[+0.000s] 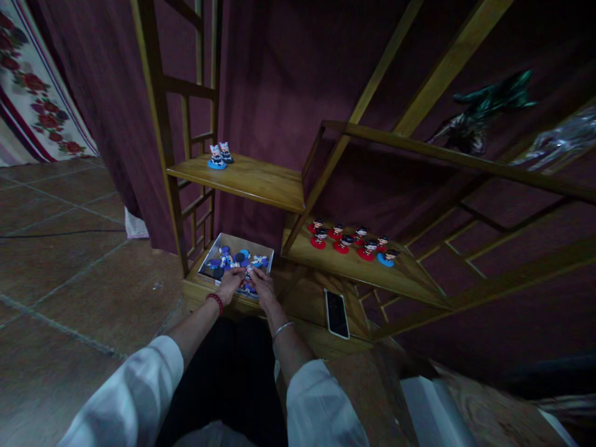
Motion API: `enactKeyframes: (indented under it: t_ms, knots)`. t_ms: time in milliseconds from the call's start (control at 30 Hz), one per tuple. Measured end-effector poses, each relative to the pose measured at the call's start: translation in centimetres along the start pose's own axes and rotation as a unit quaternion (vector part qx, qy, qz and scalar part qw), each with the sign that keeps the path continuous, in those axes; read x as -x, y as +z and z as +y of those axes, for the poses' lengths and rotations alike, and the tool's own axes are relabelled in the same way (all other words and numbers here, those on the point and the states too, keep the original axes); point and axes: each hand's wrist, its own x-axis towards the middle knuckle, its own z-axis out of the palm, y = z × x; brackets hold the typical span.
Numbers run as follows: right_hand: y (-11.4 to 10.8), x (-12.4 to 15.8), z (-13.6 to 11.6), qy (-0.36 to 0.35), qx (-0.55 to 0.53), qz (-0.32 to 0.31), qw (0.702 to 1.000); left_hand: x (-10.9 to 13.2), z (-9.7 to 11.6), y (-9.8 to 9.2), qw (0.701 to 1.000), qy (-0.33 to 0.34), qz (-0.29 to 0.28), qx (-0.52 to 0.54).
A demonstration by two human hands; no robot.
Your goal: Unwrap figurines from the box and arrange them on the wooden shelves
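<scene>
Head view: left hand and right hand together pinch 1 small figurine over the near side of the open box. Grip advice (my judgement): light fingertips, kept low, so any slip lands inside.

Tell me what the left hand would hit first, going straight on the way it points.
The left hand would first meet the figure right in front of it, then probably the right hand just beyond, though depth is hard to judge here.
</scene>
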Motion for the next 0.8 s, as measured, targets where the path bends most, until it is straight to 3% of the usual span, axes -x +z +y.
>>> enactKeyframes:
  t_ms: [267, 800]
  knots:
    - [0.0, 1.1, -1.4, 0.001, 0.018, 0.008, 1.0, 0.9, 0.0, -0.2, 0.999, 0.026, -0.02, 0.033]
    - [0.2, 2.8, -3.1, 0.017, 0.013, -0.005, 1.0, 2.6, 1.5, -0.3, 0.997, -0.024, -0.027, 0.069]
